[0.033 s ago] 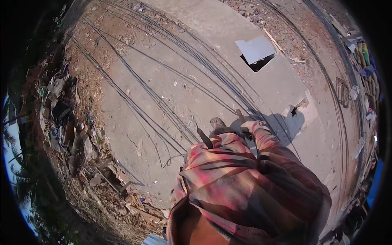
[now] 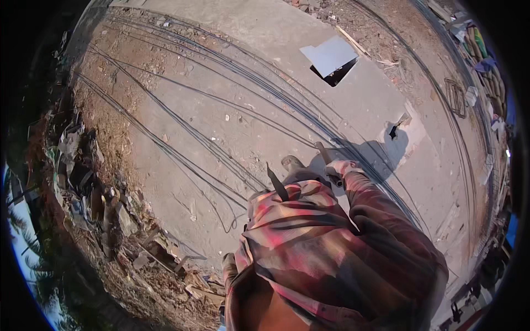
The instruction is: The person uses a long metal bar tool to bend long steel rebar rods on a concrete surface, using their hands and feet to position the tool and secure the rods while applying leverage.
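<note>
In my right hand (image 2: 341,169), which wears a pale glove, is a tool with a brown handle (image 2: 322,153). My fingers are wrapped round it at my right side; its dark metal lower part (image 2: 337,182) is partly hidden, so its exact kind is unclear. My left hand (image 2: 228,263) shows only as a small greyish patch beside my left hip, and its fingers cannot be made out. Long dark metal rods (image 2: 243,112) lie across the concrete ground (image 2: 182,124) ahead of my shoe (image 2: 291,162). A dark pointed strip (image 2: 277,183) sticks up at the front of my plaid shirt.
A grey sheet (image 2: 330,55) partly covers a dark square hole (image 2: 334,78) ahead to the right. Nearby is a broken hole (image 2: 396,129) in the concrete. Rubble and scraps (image 2: 83,171) line the left. More rods and a bent metal frame (image 2: 455,98) lie at right.
The ground, rods and grey sheet have shifted a little up and to the left in view. A greyish part of my left hand now shows at my hip; my right hand still grips the tool.
</note>
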Demonstrator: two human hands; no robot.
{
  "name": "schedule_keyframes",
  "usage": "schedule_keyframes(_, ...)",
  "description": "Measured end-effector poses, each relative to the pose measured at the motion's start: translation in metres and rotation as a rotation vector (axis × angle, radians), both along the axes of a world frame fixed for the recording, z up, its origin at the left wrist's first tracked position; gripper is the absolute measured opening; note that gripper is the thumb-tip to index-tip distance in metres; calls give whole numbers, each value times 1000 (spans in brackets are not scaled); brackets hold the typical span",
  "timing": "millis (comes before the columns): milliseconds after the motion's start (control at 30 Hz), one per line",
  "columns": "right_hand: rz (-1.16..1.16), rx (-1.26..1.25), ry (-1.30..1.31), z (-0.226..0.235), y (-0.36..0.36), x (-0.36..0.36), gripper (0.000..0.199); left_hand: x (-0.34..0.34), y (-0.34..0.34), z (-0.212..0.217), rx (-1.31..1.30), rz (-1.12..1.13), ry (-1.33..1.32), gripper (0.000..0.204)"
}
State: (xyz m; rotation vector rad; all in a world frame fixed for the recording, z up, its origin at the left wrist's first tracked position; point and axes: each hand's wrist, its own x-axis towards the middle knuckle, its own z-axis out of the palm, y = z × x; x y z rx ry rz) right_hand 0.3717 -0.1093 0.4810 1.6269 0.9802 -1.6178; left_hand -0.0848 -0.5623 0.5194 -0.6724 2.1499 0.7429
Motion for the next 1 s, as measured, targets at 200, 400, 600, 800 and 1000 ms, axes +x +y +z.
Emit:
schedule_keyframes(200, -732, -45, -168, 45, -68, -3, 20, -134, 261, 7, 58, -532, 12, 9)
schedule_keyframes(400, -1317, -79, -210, 41, -123, -69, 23, -87, 531, -30, 233, -1053, -235, 14)
schedule_keyframes(600, -1653, 13, -266, 39, -197, -182, 25, -43, 646, -43, 227, -1534, -359, 20)
schedule_keyframes(800, -1367, -140, -347, 32, -245, -247, 33, -60, 623, -102, 21, -1890, -424, 20)
schedule_keyframes(1000, -1693, -419, -210, -1, -271, -211, 23, -104, 576, -197, -372, -2314, -239, 31)
